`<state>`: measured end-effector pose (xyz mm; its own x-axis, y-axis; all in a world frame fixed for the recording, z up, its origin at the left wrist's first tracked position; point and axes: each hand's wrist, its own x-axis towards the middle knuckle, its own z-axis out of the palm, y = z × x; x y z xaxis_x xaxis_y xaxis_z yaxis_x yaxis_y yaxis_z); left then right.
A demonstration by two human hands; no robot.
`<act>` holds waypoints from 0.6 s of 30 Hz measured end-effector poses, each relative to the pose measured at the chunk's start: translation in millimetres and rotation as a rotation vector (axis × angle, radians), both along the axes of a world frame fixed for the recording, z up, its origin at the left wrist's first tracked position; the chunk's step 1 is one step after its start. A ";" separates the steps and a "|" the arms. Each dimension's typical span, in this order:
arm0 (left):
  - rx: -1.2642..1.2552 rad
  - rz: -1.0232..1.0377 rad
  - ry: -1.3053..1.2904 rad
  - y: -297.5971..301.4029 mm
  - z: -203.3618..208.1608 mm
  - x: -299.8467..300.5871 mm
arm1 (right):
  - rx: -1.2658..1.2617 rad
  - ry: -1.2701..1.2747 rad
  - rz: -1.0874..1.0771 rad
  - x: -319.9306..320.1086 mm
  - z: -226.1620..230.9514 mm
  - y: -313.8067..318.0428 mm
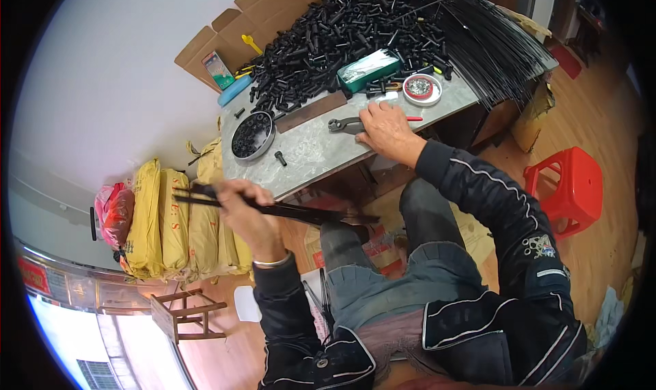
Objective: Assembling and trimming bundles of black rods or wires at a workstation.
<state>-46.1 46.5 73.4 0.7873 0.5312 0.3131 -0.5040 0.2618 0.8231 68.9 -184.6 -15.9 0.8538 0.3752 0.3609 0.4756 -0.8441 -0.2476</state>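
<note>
In my left hand (244,212), closed and held out over the floor to the left of my knees, is a bundle of thin black rods (301,214); its left end is blurred. My right hand (387,128) lies on the near part of the table, its fingers curled over a pair of pincers (337,125). The dark jaws show left of that hand, and a red handle sticks out on its right. Left of the pincers lies a single black bolt-like piece (280,158). A round dish (271,143) of small black rings stands beyond it.
A heap of black bolt-like pieces (321,42) covers the back of the grey table (311,147), beside long black rods (488,48). A green box (369,72) and a white dish (436,98) with silvery bits stand in front. Yellow sacks (174,219), a wooden stool (184,315) and a red stool (577,185) surround me.
</note>
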 end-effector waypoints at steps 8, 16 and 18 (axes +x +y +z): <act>-0.745 -0.076 0.054 114.8 -72.2 12.5 | 0.656 0.389 0.562 -153.2 -8.9 -16.3; -0.765 -0.662 0.618 -55.3 -141.4 -48.6 | 1.590 0.689 -0.011 -160.9 -16.9 -83.7; -0.461 -0.979 0.985 -84.0 -142.0 -64.8 | 1.529 0.590 -0.138 -152.5 -10.6 -86.0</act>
<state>-110.9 -37.5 -68.6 0.6759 -0.4282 -0.5999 0.7312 0.4917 0.4729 -83.6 -270.6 -26.5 0.9940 -0.0881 -0.0652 -0.0344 0.3140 -0.9488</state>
